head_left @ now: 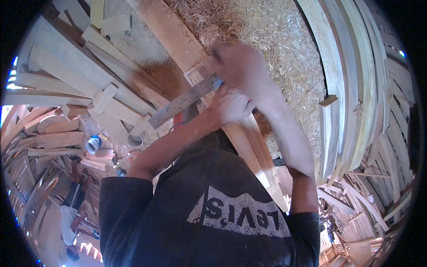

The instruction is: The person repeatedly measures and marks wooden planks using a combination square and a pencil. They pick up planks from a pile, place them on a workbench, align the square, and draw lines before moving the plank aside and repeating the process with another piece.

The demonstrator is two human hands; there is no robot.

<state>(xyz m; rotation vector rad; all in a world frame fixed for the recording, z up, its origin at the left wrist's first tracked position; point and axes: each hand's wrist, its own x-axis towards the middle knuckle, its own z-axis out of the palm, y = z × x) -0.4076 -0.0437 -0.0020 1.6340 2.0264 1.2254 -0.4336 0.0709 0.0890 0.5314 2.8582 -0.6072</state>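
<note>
Across a long wooden board (175, 33) lies a flat grey strip (184, 101), like a steel rule or blade, with a touch of blue at the end by my hands. My left hand (231, 106) is closed beside that end, over the board; its fingertips are partly hidden, so what it grips does not show. My right hand (242, 66), smeared by motion, is just beyond the left one, above the board. Its fingers cannot be made out. A short pale wood block (194, 76) sits on the board next to the strip.
Wood shavings (284, 58) cover the ground beyond the board. Long planks (351, 80) are stacked along the right. More timber (66, 71) lies at the left, near a blue and white container (93, 144). Another person (71, 218) is at the lower left.
</note>
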